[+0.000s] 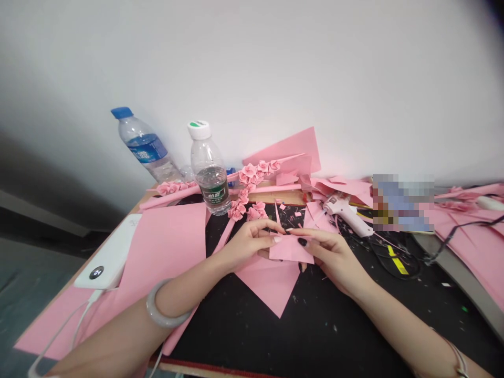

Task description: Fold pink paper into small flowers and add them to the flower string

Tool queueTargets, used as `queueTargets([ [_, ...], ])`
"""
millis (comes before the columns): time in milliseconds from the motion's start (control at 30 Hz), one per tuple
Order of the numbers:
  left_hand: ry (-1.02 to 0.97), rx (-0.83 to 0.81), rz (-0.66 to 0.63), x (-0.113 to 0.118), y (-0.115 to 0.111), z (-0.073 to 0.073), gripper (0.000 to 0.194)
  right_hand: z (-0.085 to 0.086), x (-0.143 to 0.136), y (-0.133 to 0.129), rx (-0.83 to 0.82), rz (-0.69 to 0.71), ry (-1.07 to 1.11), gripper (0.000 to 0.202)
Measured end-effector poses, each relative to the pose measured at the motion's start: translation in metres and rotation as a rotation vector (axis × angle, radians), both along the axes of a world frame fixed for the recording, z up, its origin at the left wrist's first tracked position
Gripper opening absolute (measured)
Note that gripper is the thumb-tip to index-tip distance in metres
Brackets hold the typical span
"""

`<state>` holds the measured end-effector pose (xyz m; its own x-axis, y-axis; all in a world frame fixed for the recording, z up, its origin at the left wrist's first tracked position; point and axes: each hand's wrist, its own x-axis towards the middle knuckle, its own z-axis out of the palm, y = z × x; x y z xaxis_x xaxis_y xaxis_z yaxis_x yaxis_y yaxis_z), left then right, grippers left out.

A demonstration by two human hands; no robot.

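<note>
A: Where is the small pink sheet (291, 250), and who has it?
B: A person's two bare hands hold it above the middle of the desk (282, 197); the left hand (246, 244) pinches its left side between thumb and fingers; the right hand (336, 257) grips its right side the same way, dark polish showing on the thumbnail.
A: And beneath the hands?
B: A larger pink sheet (275, 289) lies on a black mat (240, 336), one corner pointing to the desk's near edge; paper roses (258, 173) cluster on pink stems beyond, toward the far edge.
A: What stands to the left?
B: A white-capped bottle (212, 181), upright near the far edge; a blue-capped bottle (145, 149) near the far left corner; a white power bank (108, 262) with a cable plugged in, by the left edge.
A: To the right?
B: A pale glue gun (350, 214), beyond the right hand toward the far edge, among paper scraps; a pixelated patch hides the object beside it.
</note>
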<state>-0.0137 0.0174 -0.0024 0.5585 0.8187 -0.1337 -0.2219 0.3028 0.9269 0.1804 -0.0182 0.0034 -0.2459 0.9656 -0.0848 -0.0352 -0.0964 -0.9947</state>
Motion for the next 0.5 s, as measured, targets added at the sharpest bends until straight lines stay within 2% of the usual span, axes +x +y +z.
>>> queueTargets([
  [167, -0.104, -0.053, -0.003, -0.0007, 0.0002, -0.0017, 0.01, 0.0049, -0.0015, -0.0021, -0.054, 0.042, 0.211, 0.02],
  [300, -0.159, -0.102, -0.036, -0.0019, 0.0007, -0.0026, 0.014, 0.0075, -0.0017, -0.002, -0.037, 0.116, 0.302, 0.023],
  [433, -0.023, 0.027, 0.0, 0.0002, -0.0001, -0.0006, 0.017, 0.0058, -0.0042, -0.0002, -0.025, 0.065, 0.1, 0.017],
  [500, 0.066, 0.091, 0.002, 0.0019, -0.0011, 0.0012, 0.016, 0.0056, -0.0058, 0.0007, -0.019, 0.039, -0.013, 0.022],
])
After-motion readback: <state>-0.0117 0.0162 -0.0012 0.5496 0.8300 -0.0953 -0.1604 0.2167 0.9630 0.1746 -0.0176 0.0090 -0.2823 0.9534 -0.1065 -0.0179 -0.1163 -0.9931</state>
